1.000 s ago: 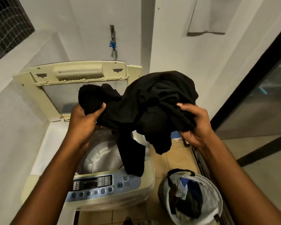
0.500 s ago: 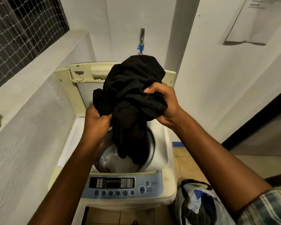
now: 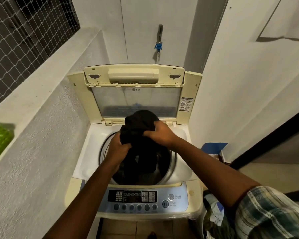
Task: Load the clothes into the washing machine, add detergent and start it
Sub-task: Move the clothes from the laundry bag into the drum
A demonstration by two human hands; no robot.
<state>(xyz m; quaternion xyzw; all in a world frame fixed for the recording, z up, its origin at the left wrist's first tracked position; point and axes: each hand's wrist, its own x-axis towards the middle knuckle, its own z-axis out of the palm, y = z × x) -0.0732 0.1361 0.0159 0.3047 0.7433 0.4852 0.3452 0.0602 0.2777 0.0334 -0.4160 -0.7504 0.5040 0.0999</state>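
At frame centre, the left hand (image 3: 118, 146) and right hand (image 3: 160, 135) are clutching the black clothes (image 3: 139, 123) above the drum (image 3: 171, 161), a tail hanging inside; releasing unevenly is probably risking cloth draping over the rim and jamming the lid (image 3: 133, 76).

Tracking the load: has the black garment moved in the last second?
Yes. The black garment has dropped from in front of the raised lid down into the drum.
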